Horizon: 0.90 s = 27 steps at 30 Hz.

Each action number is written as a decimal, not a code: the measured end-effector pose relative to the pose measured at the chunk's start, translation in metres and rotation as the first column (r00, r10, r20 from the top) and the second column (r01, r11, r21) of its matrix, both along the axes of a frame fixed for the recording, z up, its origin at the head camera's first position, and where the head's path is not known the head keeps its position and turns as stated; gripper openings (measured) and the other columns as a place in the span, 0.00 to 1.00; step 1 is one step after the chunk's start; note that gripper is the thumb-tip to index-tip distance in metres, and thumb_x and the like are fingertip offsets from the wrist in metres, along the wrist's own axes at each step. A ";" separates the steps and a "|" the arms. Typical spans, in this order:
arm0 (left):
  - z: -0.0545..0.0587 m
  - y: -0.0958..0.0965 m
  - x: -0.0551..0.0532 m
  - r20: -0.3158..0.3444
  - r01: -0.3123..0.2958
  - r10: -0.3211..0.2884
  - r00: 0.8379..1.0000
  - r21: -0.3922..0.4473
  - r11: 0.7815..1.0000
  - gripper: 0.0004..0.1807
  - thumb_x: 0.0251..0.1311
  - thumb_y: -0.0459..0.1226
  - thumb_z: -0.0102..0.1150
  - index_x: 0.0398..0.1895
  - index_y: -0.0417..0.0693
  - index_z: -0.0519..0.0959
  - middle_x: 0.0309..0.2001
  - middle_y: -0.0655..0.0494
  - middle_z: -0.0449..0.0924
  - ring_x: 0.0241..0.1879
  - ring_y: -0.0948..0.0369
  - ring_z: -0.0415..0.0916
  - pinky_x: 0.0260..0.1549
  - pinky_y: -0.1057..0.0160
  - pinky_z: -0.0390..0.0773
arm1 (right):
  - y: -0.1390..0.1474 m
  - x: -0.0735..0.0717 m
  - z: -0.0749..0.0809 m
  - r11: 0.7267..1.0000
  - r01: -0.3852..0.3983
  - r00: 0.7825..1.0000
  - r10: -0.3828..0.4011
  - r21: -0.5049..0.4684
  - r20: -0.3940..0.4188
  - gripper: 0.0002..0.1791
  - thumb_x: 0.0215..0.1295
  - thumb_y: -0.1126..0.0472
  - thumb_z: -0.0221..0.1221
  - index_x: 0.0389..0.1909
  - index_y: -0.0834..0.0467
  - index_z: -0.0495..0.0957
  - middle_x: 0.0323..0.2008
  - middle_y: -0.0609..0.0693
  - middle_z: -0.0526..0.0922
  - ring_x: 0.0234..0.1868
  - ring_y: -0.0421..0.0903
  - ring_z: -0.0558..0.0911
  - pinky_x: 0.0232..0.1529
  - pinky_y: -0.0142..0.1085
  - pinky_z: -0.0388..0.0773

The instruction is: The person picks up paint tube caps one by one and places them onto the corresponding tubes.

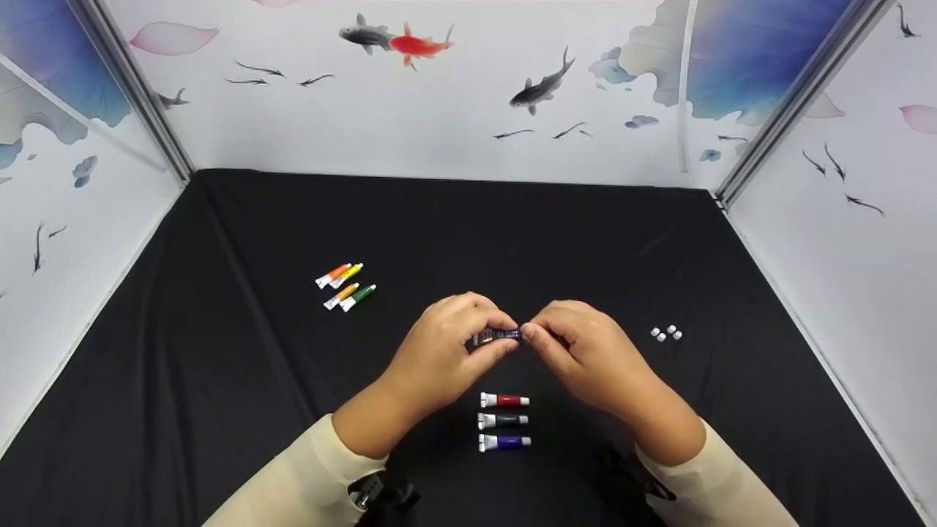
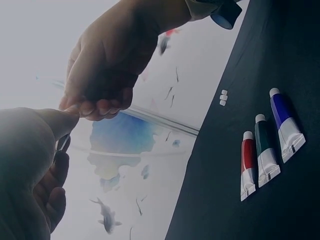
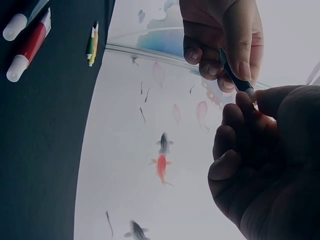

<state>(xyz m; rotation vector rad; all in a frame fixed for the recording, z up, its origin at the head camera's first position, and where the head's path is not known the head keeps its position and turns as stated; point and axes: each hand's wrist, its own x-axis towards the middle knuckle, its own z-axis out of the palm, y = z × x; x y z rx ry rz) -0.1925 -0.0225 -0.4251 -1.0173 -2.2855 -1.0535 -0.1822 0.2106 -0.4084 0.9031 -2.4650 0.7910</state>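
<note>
My left hand (image 1: 448,348) grips a small dark paint tube (image 1: 496,335) between thumb and fingers, above the middle of the table. At the tube's right end, my right hand (image 1: 596,355) pinches the white cap (image 3: 251,93) with thumb and forefinger. Most of that cap is hidden by the fingertips in the head view. Nearer the front edge lie a red tube (image 1: 506,400), a dark green tube (image 1: 506,420) and a blue-violet tube (image 1: 506,442), stacked in a column with their white caps pointing right.
To the left lies a group of tubes, including an orange tube (image 1: 334,275) and a green tube (image 1: 359,298). Several small white caps (image 1: 662,337) sit together on the right. Black cloth (image 1: 454,227) covers the table, and printed white panels (image 1: 468,124) enclose it.
</note>
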 end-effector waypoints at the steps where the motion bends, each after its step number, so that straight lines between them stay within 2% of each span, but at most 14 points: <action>1: 0.000 0.000 0.000 0.001 -0.001 0.001 1.000 0.000 1.000 0.08 0.68 0.45 0.73 0.45 0.54 0.89 0.44 0.62 0.87 0.47 0.63 0.84 0.53 0.59 0.82 | 0.000 0.000 0.000 1.000 -0.002 1.000 0.002 0.002 -0.005 0.10 0.75 0.59 0.65 0.31 0.47 0.86 0.30 0.36 0.84 0.37 0.35 0.80 0.43 0.36 0.78; 12: 0.000 0.000 0.000 0.009 -0.007 0.007 1.000 0.006 1.000 0.10 0.68 0.45 0.73 0.48 0.55 0.89 0.45 0.62 0.87 0.48 0.63 0.84 0.53 0.60 0.82 | 0.003 -0.002 0.003 1.000 -0.003 1.000 0.003 -0.003 0.005 0.09 0.75 0.59 0.65 0.31 0.49 0.86 0.31 0.38 0.84 0.36 0.35 0.79 0.42 0.36 0.78; 20: 0.000 -0.001 0.000 0.021 -0.022 0.023 1.000 -0.008 1.000 0.11 0.68 0.46 0.72 0.50 0.55 0.89 0.46 0.62 0.86 0.48 0.63 0.83 0.53 0.60 0.82 | 0.010 -0.003 0.005 0.999 0.031 0.998 -0.030 -0.019 0.046 0.10 0.76 0.59 0.65 0.31 0.47 0.86 0.31 0.37 0.82 0.35 0.34 0.76 0.39 0.35 0.76; 27: -0.001 -0.001 -0.001 0.004 -0.028 0.028 1.000 -0.006 1.000 0.10 0.68 0.45 0.73 0.49 0.55 0.89 0.46 0.61 0.87 0.47 0.62 0.84 0.52 0.59 0.83 | 0.014 -0.004 0.007 0.999 0.035 0.996 -0.033 -0.025 0.078 0.09 0.76 0.57 0.65 0.33 0.46 0.87 0.31 0.35 0.82 0.33 0.34 0.76 0.37 0.33 0.75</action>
